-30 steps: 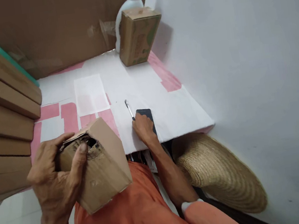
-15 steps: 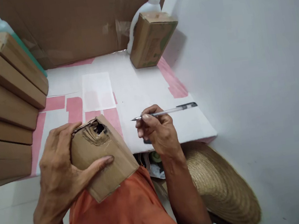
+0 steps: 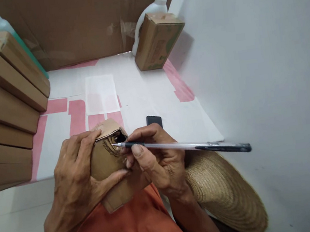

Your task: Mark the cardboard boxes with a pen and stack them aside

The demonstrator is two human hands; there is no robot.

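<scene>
My left hand [image 3: 75,172] is wrapped round a small brown cardboard box [image 3: 108,162] that rests on my orange-clad lap. The box's top end is torn, with a dark hole in it. My right hand [image 3: 155,158] pinches a clear pen [image 3: 182,147] with a dark cap end that points right. The pen's tip touches the box at the edge of the hole. A black phone [image 3: 153,120] lies on the white sheet just beyond my right hand.
A low surface covered in white and pink paper [image 3: 140,91] lies ahead. Several flat brown boxes [image 3: 0,109] are stacked at the left. A brown box [image 3: 158,41] and a white bottle [image 3: 154,5] stand at the back. A straw hat [image 3: 225,194] lies lower right, beside a white wall.
My right hand picked the pen up off the white sheet beside the phone and brought it left to the box's torn hole. My left hand turned the box and drew it closer.
</scene>
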